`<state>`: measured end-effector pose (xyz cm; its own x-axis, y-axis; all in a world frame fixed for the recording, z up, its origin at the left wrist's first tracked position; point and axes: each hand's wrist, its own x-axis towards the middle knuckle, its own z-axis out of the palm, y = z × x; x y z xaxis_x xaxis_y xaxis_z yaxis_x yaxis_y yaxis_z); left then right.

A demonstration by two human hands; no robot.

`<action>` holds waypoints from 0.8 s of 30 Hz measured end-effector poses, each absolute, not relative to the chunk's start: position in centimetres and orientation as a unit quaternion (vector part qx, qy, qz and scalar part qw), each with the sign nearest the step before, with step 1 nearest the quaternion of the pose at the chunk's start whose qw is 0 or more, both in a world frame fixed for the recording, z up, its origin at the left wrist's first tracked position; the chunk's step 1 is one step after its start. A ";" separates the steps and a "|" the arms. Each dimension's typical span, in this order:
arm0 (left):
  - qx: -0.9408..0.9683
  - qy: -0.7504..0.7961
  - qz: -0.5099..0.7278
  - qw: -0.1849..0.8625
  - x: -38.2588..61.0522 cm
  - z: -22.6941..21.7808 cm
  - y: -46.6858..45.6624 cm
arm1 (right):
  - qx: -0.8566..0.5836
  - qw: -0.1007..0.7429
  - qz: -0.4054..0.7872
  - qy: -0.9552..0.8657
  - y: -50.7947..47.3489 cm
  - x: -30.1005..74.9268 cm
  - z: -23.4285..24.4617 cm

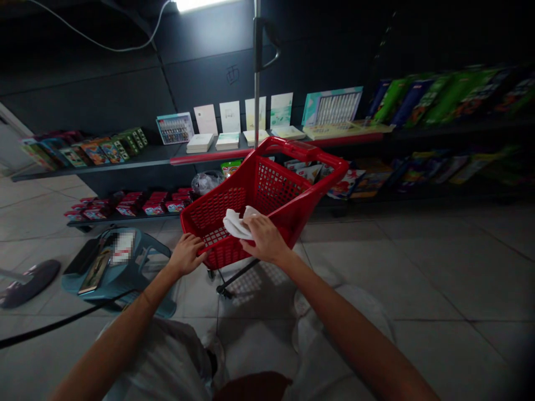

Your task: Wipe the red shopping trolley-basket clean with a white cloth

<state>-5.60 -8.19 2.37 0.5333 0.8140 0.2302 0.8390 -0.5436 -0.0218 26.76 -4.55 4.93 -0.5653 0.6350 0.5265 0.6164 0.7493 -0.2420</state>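
A red plastic shopping cart (217,209) stands in front of me, its basket made of perforated walls. My left hand (186,254) is closed over the near left rim of the basket. A white cloth (236,224), folded and crumpled, is gripped in my right hand (263,236), above the near side of the basket. Whether the cloth touches the cart's rim is hidden by my fingers. Part of the cart's dark frame and small wheels (224,291) show beneath the basket.
A blue-grey plastic stool (142,239) with a phone-like object on it stands at left, near a round stand base (33,283). Behind the cart, a shelf (159,155) bears books, boxes and snack bags (434,100). A metal pole (257,78) rises behind the cart.
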 end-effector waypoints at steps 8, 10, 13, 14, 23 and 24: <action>-0.885 -0.447 -0.104 0.076 -4.7 2.1 -8.6 | -0.334 0.244 -0.010 -0.911 -5.5 23.6 4.2; -0.897 -0.421 -0.114 0.066 -4.5 1.8 -8.6 | -0.338 0.233 -0.013 -0.912 -5.2 23.5 4.3; -0.899 -0.417 -0.117 0.068 -4.1 1.4 -8.6 | -0.309 0.203 -0.002 -0.929 -4.2 24.1 5.1; -0.898 -0.419 -0.115 0.071 -4.0 1.3 -8.6 | -0.296 0.184 0.007 -0.937 -3.7 24.5 5.5; -0.899 -0.421 -0.101 0.060 -2.9 1.3 -8.0 | -0.511 -0.007 0.051 -0.858 0.7 29.3 10.1; -0.898 -0.424 -0.101 0.056 -2.8 1.3 -7.9 | -0.536 -0.023 0.053 -0.842 0.8 29.0 10.3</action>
